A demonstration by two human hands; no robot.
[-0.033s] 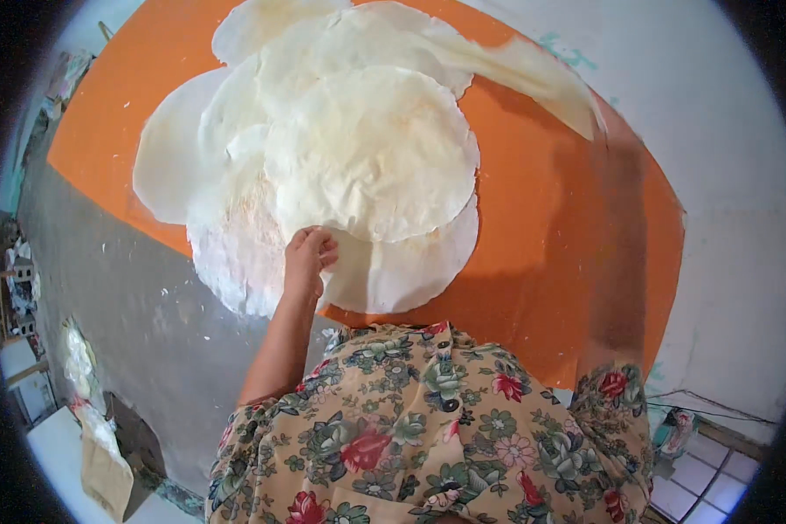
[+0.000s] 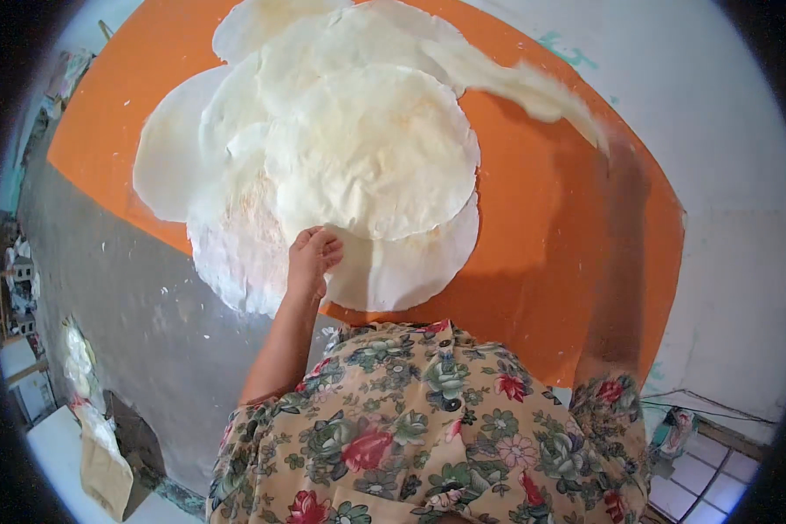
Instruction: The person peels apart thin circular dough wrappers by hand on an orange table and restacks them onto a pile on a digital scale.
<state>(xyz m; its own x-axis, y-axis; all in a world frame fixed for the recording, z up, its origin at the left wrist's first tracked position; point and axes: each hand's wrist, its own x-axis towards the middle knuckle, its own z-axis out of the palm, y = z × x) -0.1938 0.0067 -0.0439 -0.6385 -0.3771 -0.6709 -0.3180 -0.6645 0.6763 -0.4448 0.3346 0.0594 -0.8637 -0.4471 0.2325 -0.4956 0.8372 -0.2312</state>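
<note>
Thin, round, pale flatbread sheets (image 2: 371, 144) lie overlapping in a pile. At the near edge of the top one, my left hand (image 2: 314, 253) is closed with its fingers curled, pinching that edge. Out to the right, another flatbread sheet (image 2: 537, 92) is lifted off the pile and drawn into a long narrow strip. The strip's tapered end runs to my right hand (image 2: 622, 162), which is smeared by motion, as is its forearm. Its single fingers cannot be made out. The strip's far part still overlaps the back of the pile.
An orange cloth (image 2: 533, 201) spreads under the pile. Grey floor (image 2: 175, 323) with pale crumbs is at the left. A brown paper bag (image 2: 106, 467) and clear plastic (image 2: 79, 362) stand at the lower left. White wall (image 2: 716, 288) rises at the right, near tiles (image 2: 694, 476).
The lifted sheet's end has moved slightly right and toward me with my right hand, and the strip bends more. My left hand has shifted a little right.
</note>
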